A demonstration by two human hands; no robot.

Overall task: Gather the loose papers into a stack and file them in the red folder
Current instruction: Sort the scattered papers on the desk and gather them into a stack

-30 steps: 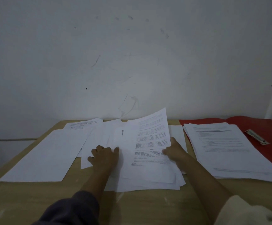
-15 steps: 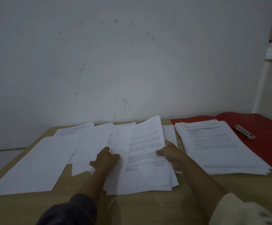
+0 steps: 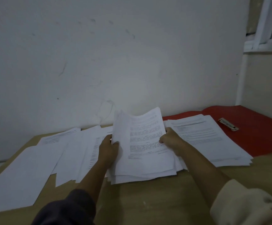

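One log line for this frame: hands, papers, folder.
left hand: grips bundle's left edge | right hand: grips right edge | paper bundle: far end raised | loose sheets: left, ungathered | red folder: open, stack on it

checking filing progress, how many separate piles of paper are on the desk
3: a held bundle at centre, a stack on the red folder at right, loose sheets spread left; overlapped sheets may hide more.
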